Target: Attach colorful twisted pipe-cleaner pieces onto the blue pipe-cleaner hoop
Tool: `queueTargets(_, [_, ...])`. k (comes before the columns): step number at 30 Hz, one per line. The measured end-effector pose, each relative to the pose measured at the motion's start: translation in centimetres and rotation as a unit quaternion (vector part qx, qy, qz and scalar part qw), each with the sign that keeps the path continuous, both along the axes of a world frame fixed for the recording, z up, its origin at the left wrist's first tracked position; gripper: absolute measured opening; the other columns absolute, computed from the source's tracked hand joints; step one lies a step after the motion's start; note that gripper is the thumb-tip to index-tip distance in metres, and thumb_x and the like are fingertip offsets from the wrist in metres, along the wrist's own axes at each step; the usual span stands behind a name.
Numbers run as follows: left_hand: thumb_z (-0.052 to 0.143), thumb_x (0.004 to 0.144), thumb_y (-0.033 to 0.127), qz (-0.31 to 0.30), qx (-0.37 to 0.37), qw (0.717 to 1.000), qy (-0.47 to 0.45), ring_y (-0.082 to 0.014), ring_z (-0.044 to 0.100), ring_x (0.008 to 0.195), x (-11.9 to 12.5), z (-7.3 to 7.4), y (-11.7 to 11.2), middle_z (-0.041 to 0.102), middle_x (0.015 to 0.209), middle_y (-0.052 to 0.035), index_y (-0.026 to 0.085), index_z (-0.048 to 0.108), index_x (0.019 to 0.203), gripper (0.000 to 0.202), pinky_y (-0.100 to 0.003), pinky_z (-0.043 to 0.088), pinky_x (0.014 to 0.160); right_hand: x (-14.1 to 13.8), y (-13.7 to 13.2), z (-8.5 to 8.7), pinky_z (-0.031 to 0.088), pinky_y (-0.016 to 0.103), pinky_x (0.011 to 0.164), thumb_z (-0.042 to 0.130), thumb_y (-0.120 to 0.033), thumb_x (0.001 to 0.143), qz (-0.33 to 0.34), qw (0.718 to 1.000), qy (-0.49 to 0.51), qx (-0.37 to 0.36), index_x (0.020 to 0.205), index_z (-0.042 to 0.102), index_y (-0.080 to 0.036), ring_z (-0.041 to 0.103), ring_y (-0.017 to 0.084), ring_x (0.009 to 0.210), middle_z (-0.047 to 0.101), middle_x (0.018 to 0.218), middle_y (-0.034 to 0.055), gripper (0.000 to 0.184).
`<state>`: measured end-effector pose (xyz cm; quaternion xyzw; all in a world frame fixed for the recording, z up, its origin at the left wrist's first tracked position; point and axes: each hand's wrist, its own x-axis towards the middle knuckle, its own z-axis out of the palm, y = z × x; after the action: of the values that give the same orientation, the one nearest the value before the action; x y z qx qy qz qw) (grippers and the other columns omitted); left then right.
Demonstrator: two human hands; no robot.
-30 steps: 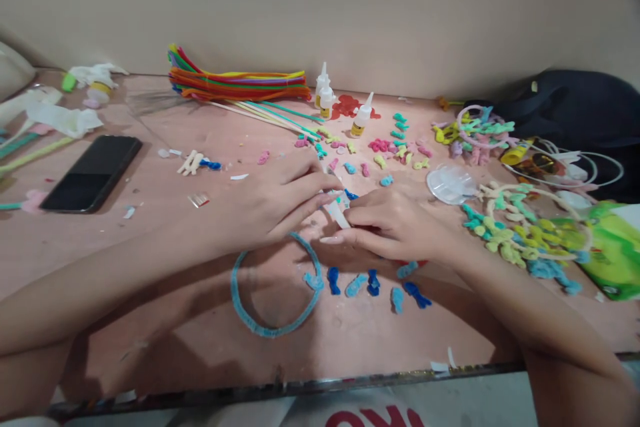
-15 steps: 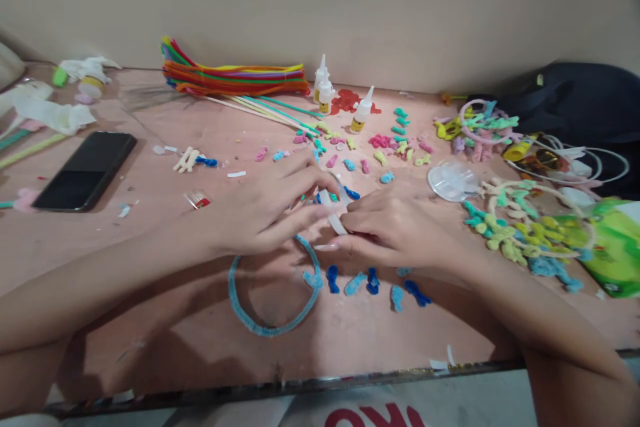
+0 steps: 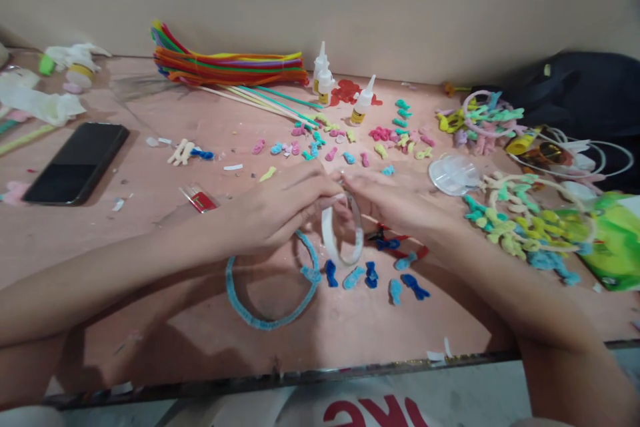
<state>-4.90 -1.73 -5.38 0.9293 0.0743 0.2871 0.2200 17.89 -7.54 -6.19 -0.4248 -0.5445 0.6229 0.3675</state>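
My left hand point(image 3: 277, 207) and my right hand point(image 3: 395, 203) meet over the middle of the pink table point(image 3: 200, 167), fingers pinched together on a small white roll of tape point(image 3: 341, 237) that hangs below them. Just under my left hand lies a blue fuzzy headband point(image 3: 270, 293), curved into an open ring. A row of small blue fuzzy bows point(image 3: 370, 277) lies in front of my right hand. A little red-handled tool point(image 3: 395, 240) shows under my right wrist.
A bundle of coloured pipe cleaners point(image 3: 230, 70) and small glue bottles point(image 3: 323, 83) stand at the back. Pastel bows point(image 3: 380, 140) are scattered mid-table. Decorated headbands point(image 3: 530, 220) and a clear lid point(image 3: 453, 173) sit right; a black phone point(image 3: 75, 163) left.
Both hands have lifted slightly off the table and the tape roll now hangs in full view between them. The red-handled tool under my right hand has come into sight.
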Motion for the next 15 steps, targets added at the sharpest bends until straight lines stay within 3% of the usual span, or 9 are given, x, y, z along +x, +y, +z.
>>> queueTargets(2, [0.042, 0.116, 0.028, 0.031, -0.024, 0.999, -0.026, -0.0169, 0.068, 0.090, 0.0, -0.4, 0.6, 0.072, 0.103, -0.0052, 0.020, 0.059, 0.126, 0.021, -0.030, 0.056, 0.081, -0.3, 0.0, -0.5, 0.033, 0.020, 0.045, 0.066, -0.056, 0.102, 0.034, 0.993, 0.068, -0.088, 0.086, 0.057, -0.021, 0.028, 0.008, 0.046, 0.036, 0.057, -0.0105, 0.039])
queueTargets(4, [0.043, 0.116, 0.038, 0.060, -0.028, 0.997, -0.036, -0.0174, 0.068, 0.088, 0.0, -0.6, 1.3, 0.072, 0.101, -0.0060, 0.021, 0.060, 0.122, 0.025, -0.031, 0.056, 0.080, -0.1, 0.0, -0.2, 0.019, 0.019, 0.037, 0.065, -0.054, 0.103, 0.046, 0.988, 0.092, -0.119, 0.093, 0.059, -0.022, 0.015, 0.006, 0.040, 0.031, 0.049, -0.0143, 0.035])
queueTargets(8, [0.041, 0.117, 0.047, 0.050, 0.006, 0.998, -0.031, -0.0165, 0.067, 0.084, -0.3, -0.4, 2.3, 0.072, 0.096, -0.0063, 0.020, 0.066, 0.104, 0.039, -0.030, 0.054, 0.079, 0.8, -0.4, 1.4, 0.013, 0.020, 0.034, 0.064, -0.050, 0.106, 0.082, 0.992, 0.027, -0.090, 0.121, 0.069, -0.019, 0.020, 0.005, 0.031, 0.042, 0.045, -0.0139, 0.034])
queueTargets(11, [0.040, 0.115, 0.057, 0.015, -0.003, 1.000, -0.019, -0.0151, 0.065, 0.076, -0.5, -0.2, 2.8, 0.071, 0.087, -0.0043, 0.021, 0.065, 0.098, 0.048, -0.028, 0.050, 0.072, 0.7, -0.6, 1.9, 0.014, 0.019, 0.036, 0.069, -0.050, 0.104, 0.113, 0.990, 0.015, -0.079, 0.110, 0.076, -0.015, 0.022, 0.004, 0.035, 0.037, 0.044, -0.0137, 0.036])
queueTargets(15, [0.042, 0.110, 0.067, -0.056, 0.006, 0.998, -0.001, -0.0163, 0.065, 0.075, -1.1, 0.4, 3.6, 0.070, 0.088, -0.0044, 0.022, 0.063, 0.102, 0.050, -0.028, 0.049, 0.069, 0.2, -1.0, 1.9, 0.014, 0.020, 0.036, 0.081, -0.049, 0.095, 0.086, 0.996, -0.003, -0.035, 0.095, 0.077, -0.016, 0.026, 0.003, 0.039, 0.042, 0.051, -0.0120, 0.033])
